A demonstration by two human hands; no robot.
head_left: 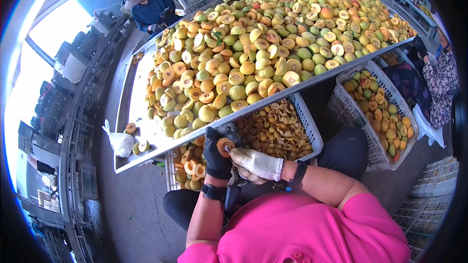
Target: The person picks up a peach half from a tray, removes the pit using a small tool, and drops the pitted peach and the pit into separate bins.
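My left hand (218,158), in a black glove, is wrapped round a peach half (224,147) whose orange cut face is turned up. In a white knitted glove, my right hand (257,163) is closed on a small metal tool (227,149), its tip at the middle of that cut face. Most of the tool is hidden by the glove, so its exact kind does not show. Both hands are in front of the table's near edge, above crates. Peach halves (195,168) fill one crate by my left wrist; brownish cut scraps (280,129) fill another.
A metal-rimmed table (127,102) bears a big heap of halved peaches (239,63). A white plastic bag (120,141) lies at its left corner. At right stands a crate of peaches (380,112). One person (151,9) works at the far left, another (441,80) sits at right.
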